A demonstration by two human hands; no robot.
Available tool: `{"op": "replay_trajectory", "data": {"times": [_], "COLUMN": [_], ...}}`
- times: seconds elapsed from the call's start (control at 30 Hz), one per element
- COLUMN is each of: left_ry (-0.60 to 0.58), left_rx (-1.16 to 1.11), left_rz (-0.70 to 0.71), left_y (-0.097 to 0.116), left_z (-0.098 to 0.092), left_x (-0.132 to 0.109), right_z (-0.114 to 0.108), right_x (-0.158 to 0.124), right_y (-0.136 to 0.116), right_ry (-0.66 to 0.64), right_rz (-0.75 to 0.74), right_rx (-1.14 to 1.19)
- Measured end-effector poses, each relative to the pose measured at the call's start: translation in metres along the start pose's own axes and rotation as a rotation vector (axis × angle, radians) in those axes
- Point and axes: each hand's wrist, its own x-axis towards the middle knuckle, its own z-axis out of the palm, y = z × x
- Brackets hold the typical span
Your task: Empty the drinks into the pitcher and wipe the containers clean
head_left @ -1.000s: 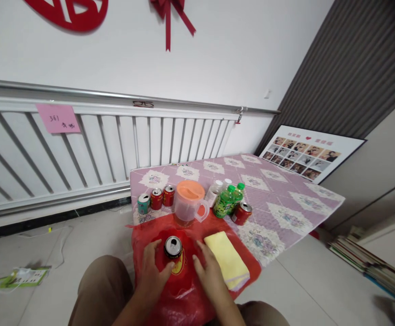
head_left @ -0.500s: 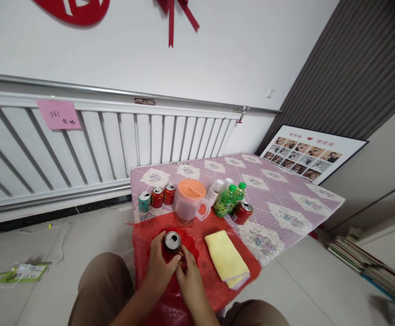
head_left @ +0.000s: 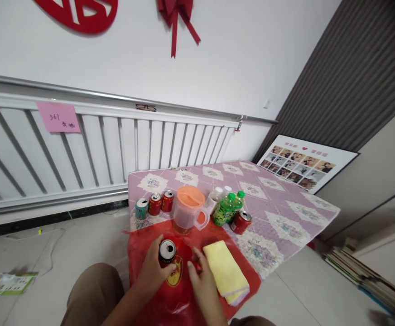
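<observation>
My left hand [head_left: 154, 267] is wrapped round a dark drink can [head_left: 167, 251], its silver top up and its mouth opened. Below the can is a glossy red surface with a gold oval emblem [head_left: 175, 272]. Apart from the can, to its right, my right hand [head_left: 201, 277] has its fingers loosely bent and spread, with nothing visible in them. It is nearest to a folded yellow cloth [head_left: 226, 271]. Both hands are above a red plastic sheet [head_left: 184, 312]. Just beyond the can stands a clear pitcher [head_left: 184, 217] with an orange lid.
Left of the pitcher stand a teal can [head_left: 142, 209] and two red cans [head_left: 161, 203]. To its right are white-capped bottles [head_left: 214, 199], green-capped bottles [head_left: 223, 212] and another red can [head_left: 241, 223]. A radiator [head_left: 98, 149] lies behind the flowered table cover [head_left: 272, 217].
My right hand has come away from the can and moved right, towards the yellow cloth. The can stays in my left hand, and the gold emblem now shows. The view has tilted slightly.
</observation>
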Motion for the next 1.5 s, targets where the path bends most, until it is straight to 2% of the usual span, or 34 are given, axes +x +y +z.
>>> {"op": "replay_trajectory", "data": {"times": [0.07, 0.23, 0.43, 0.53, 0.67, 0.9, 1.1, 1.27, 1.5], "left_ry": [-0.017, -0.027, -0.034, -0.035, -0.035, -0.012, -0.021, -0.019, -0.020], "left_rx": [-0.001, 0.002, 0.019, 0.020, 0.010, 0.016, 0.024, 0.011, 0.000], "left_rz": [0.000, 0.014, 0.029, 0.025, 0.026, 0.025, 0.033, 0.030, 0.007], "left_y": [0.000, 0.001, -0.002, -0.003, -0.003, -0.007, -0.013, -0.013, -0.004], "left_z": [0.000, -0.001, 0.000, 0.000, 0.001, 0.005, 0.008, 0.009, 0.003], "left_x": [-0.001, 0.000, 0.001, 0.001, 0.000, 0.000, 0.002, 0.001, 0.000], "right_z": [-0.015, -0.039, -0.027, -0.016, -0.005, 0.008, 0.012, -0.007, -0.057], "right_x": [0.025, 0.080, 0.112, 0.119, 0.126, 0.141, 0.153, 0.153, 0.133], "right_y": [-0.004, -0.018, -0.030, -0.033, -0.037, -0.042, -0.052, -0.067, -0.101], "right_ry": [0.087, 0.153, 0.040, 0.019, 0.064, 0.137, 0.100, 0.075, 0.021], "right_rz": [0.101, 0.119, 0.133, 0.169, 0.182, 0.096, 0.059, 0.025, -0.004], "right_rx": [0.128, 0.193, 0.305, 0.347, 0.367, 0.351, 0.355, 0.358, 0.374]}}
